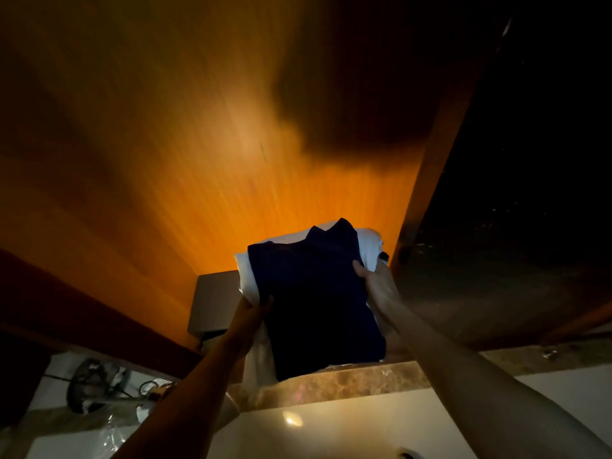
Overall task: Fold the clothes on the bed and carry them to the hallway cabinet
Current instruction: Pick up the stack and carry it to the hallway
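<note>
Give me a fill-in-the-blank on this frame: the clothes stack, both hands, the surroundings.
1. The dark navy folded garment lies on top of a ____ garment.
2. The left hand and right hand grip the stack from ____ sides.
3. Behind the stack rises an orange-brown ____ panel.
4. Below the stack runs a brown ____ ledge.

Missing words: white; opposite; wooden; marble
</note>
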The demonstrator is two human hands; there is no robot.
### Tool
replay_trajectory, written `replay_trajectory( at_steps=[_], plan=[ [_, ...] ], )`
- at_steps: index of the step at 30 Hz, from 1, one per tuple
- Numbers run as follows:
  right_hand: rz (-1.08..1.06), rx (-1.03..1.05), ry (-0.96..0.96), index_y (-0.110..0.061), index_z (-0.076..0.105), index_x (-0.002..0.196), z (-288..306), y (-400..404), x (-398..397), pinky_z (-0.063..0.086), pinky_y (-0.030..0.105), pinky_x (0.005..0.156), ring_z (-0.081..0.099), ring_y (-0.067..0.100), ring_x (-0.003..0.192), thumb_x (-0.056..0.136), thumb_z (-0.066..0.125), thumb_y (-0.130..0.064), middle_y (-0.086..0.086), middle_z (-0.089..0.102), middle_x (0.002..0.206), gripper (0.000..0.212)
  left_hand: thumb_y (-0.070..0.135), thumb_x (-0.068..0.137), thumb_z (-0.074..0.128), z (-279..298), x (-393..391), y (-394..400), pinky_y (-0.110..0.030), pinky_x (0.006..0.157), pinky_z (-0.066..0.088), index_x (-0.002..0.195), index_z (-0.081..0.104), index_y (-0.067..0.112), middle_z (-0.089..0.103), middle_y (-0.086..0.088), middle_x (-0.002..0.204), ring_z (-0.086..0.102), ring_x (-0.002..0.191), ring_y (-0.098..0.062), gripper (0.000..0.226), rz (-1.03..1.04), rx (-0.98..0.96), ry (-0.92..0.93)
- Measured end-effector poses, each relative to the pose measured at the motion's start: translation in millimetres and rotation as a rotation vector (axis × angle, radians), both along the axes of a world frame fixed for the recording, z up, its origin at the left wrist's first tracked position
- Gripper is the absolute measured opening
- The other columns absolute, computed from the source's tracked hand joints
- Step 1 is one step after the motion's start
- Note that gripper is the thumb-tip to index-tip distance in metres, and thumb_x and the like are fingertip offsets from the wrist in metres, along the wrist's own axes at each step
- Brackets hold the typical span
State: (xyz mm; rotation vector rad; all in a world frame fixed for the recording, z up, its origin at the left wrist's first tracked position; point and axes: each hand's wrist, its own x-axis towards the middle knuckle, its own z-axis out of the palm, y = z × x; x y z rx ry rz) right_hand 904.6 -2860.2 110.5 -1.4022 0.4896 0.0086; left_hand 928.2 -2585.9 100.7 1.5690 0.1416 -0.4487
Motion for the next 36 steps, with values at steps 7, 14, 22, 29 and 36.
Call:
replay_trajectory(
  at_steps=[7,14,22,29,36],
  plan=[
    [-0.029,-0.117,0.026,-0.019,0.043,0.146,-104.8,-23.8,43.7,0.038,0.05,0.111,0.047,0.029,0.134,0.094,0.06,-0.034,0.004,0.05,0.145,0.057,0.007,0.095,0.061,-116.5,43.7,-42.9,-0.031,0.075,0.054,0.133,0.05,0.004,0.064,-0.018,0.115,0.063,0.107,-0.032,0.039,0.132,0.101,-0.001],
    [-0.087,-0.149,0.152,-0.014,0.041,0.144,-229.7,-32.9,72.8,0.039,0.048,0.11,0.049,0.03,0.13,0.1,0.05,-0.042,0.008,0.049,0.144,0.053,0.005,0.098,0.053,-242.7,75.6,-88.6,-0.044,0.094,0.05,0.136,0.045,0.013,0.061,-0.011,0.118,0.06,0.106,-0.028,0.039,0.262,0.183,-0.074],
    [-0.117,-0.266,0.188,-0.006,0.021,0.154,-378.8,-39.3,109.4,0.023,0.041,0.115,0.029,0.032,0.145,0.104,0.042,-0.04,0.015,0.026,0.16,0.064,0.007,0.09,0.06,-386.9,100.8,-96.4,-0.042,0.084,0.052,0.124,0.034,0.017,0.054,-0.014,0.119,0.058,0.103,-0.026,0.044,0.291,0.057,-0.094],
    [-0.203,-0.334,0.166,-0.007,0.024,0.153,-478.2,-42.3,128.3,0.026,0.043,0.115,0.031,0.034,0.144,0.102,0.048,-0.037,0.016,0.029,0.158,0.064,0.01,0.08,0.061,-485.2,124.9,-96.3,-0.043,0.108,0.04,0.148,0.03,0.024,0.052,-0.003,0.139,0.051,0.127,-0.022,0.076,0.157,0.024,-0.207],
    [-0.221,-0.32,0.13,-0.009,0.019,0.155,-544.6,-41.7,150.7,0.025,0.045,0.118,0.027,0.034,0.146,0.103,0.049,-0.03,0.015,0.025,0.16,0.064,-0.001,0.098,0.051,-559.0,158.1,-107.5,-0.041,0.109,0.04,0.151,0.032,0.025,0.054,0.002,0.139,0.051,0.126,-0.019,0.062,0.089,0.082,-0.228]
  ],
)
